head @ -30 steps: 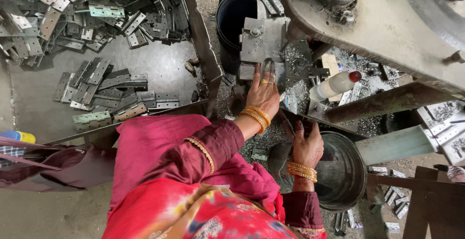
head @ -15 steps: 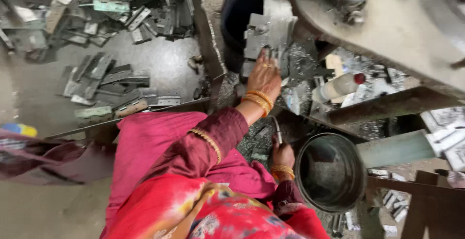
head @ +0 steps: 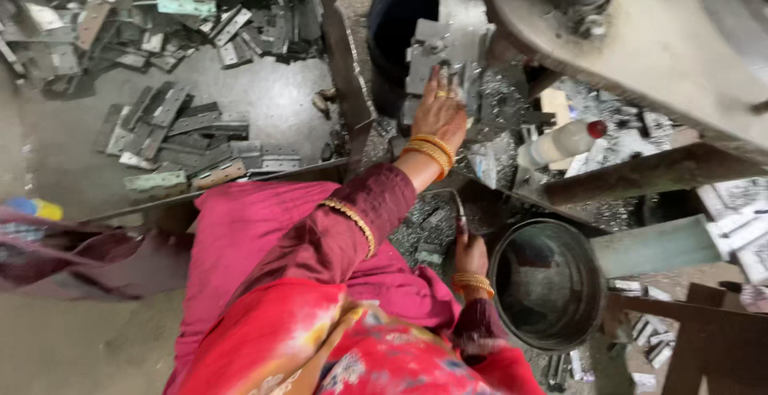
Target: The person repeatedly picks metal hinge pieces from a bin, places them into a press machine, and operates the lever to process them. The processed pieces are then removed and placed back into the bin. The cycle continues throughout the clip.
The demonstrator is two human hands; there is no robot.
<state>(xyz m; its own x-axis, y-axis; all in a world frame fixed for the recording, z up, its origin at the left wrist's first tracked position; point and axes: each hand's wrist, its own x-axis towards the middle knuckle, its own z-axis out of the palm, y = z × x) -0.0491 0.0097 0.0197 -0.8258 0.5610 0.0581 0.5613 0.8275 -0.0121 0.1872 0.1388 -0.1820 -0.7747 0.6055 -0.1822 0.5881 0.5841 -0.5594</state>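
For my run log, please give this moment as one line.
left hand: on grey metal plate | right hand: low beside round metal bucket, grip unclear | loose metal plates: on floor

Heap of flat metal plates [head: 172, 135] far left, black bucket [head: 392, 23] far centre, white bottle with red cap [head: 560, 143] right, round metal tub [head: 548, 283] near right.

Grey metal plate [head: 448, 47] flat on the press bed, thin metal rod [head: 460, 207] upright beside the round pan
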